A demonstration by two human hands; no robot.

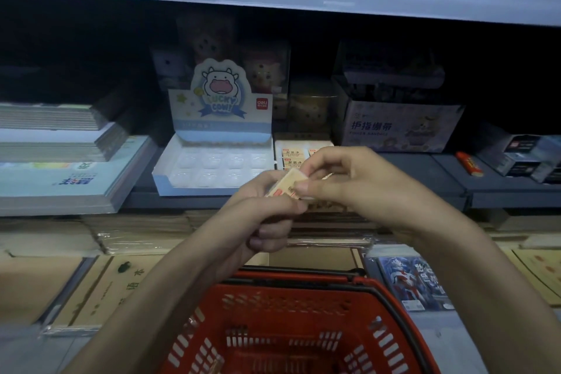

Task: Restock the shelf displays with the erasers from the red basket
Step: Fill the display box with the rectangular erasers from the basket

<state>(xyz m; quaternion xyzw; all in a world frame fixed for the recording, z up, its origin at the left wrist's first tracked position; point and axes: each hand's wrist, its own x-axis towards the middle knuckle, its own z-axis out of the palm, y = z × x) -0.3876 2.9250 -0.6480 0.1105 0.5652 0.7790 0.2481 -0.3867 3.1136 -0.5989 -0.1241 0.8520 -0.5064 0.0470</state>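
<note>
Both hands meet in front of the shelf over a cream eraser pack (285,184) with red print. My left hand (267,215) grips its lower end with curled fingers. My right hand (343,179) pinches its upper end between thumb and fingers. Just behind the hands sits an eraser display box (293,155) holding similar cream packs. To its left stands the blue-and-white Lucky Cow display box (212,161), its clear tray showing bare pockets. The red basket (291,328) sits below my forearms; little of its contents shows.
Stacked notebooks (60,167) fill the shelf's left. A finger bandage box (397,127) and dark boxes (522,158) stand to the right, with a small red item (469,164) lying between. Brown packs (100,288) and a card pack (413,282) flank the basket on the lower level.
</note>
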